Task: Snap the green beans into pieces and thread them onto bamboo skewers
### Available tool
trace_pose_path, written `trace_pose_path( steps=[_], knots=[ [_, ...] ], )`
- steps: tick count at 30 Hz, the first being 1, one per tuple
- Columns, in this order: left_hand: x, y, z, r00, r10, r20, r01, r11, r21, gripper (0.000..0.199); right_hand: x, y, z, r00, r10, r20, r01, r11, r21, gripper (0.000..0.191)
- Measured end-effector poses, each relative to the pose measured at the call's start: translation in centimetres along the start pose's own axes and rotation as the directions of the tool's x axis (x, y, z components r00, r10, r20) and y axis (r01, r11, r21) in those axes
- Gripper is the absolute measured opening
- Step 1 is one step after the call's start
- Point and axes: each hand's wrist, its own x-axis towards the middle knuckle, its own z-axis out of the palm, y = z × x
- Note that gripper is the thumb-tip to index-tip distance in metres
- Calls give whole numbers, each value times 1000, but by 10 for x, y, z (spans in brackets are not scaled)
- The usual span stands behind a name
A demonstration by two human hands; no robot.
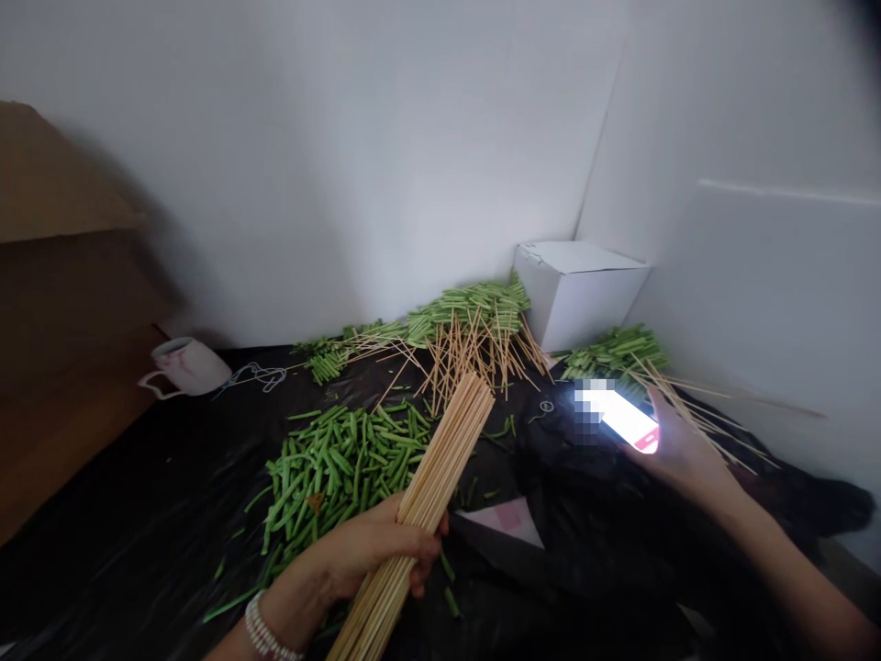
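My left hand [385, 546], with a beaded bracelet at the wrist, is wrapped round a thick bundle of thin wooden sticks [444, 454] that slants up to the right. Beneath and behind it lies a loose pile of cut green beans [344, 459]. On the right, my right hand [678, 450] grips a phone [626, 420] whose screen glows bright white. Just beyond the phone rest skewered green pieces [616, 353] with their sticks pointing right. More skewered beans [474, 308] are heaped at the back, their bare sticks pointing towards me.
Black plastic sheeting [172, 514] covers the surface. A white mug [189, 367] stands at the left beside tangled string [254, 376] and a brown cardboard box [69, 367]. A white box [585, 285] sits in the back corner. A paper scrap [509, 520] lies near the middle.
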Motion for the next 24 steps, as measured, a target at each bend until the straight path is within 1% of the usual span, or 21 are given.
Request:
trace_pose_path(
  steps=[2, 4, 6, 8, 9, 11, 13, 14, 16, 18, 19, 20, 21, 22, 24],
  knots=[
    [2, 0, 0, 1000, -22, -23, 22, 1000, 12, 23, -3, -1, -3, 997, -54, 53, 56, 998, -36, 78],
    [4, 2, 0, 998, -45, -49, 47, 998, 32, 24, -12, -10, -6, 992, -94, 80, 98, 994, -47, 65],
    [7, 6, 0, 996, -56, -67, 60, 997, 58, 24, -28, -28, -9, 985, -153, 75, 153, 988, 12, 55],
    [12, 13, 4, 996, -61, -60, 67, 994, 87, 24, -51, -52, -9, 961, -254, 106, 239, 962, 131, 49],
    [16, 18, 7, 997, -61, -47, 66, 992, 106, 23, -63, -65, -9, 936, -305, 173, 274, 944, 183, 48],
    [27, 28, 16, 999, -51, -10, 52, 988, 145, 21, -85, -89, -8, 877, -372, 304, 304, 920, 248, 51],
    [41, 38, 29, 998, -46, 38, 39, 984, 172, 23, -100, -108, -8, 801, -405, 441, 314, 911, 266, 56],
    [49, 42, 36, 996, -52, 67, 40, 983, 179, 26, -103, -115, -9, 761, -399, 511, 305, 916, 260, 57],
    [69, 49, 50, 994, -16, 106, -5, 982, 190, 29, -103, -127, -13, 696, -357, 623, 284, 934, 218, 58],
    [91, 52, 60, 992, 12, 126, -47, 960, 276, 26, -99, -135, -18, 656, -315, 685, 279, 946, 167, 59],
    [103, 53, 63, 994, 23, 106, -60, 929, 365, 28, -97, -137, -20, 645, -305, 700, 280, 947, 154, 59],
    [115, 52, 65, 997, 38, 68, -66, 877, 476, 29, -95, -139, -22, 638, -296, 711, 280, 949, 144, 59],
    [128, 52, 66, 998, 65, 0, -52, 802, 596, 29, -94, -140, -23, 634, -290, 717, 280, 950, 137, 59],
    [140, 50, 65, 991, 109, -83, -17, 701, 713, 29, -94, -139, -23, 634, -287, 718, 280, 951, 133, 59],
    [163, 49, 63, 973, 160, -168, 33, 622, 782, 34, -96, -135, -21, 644, -288, 709, 284, 950, 128, 58]
  ],
)
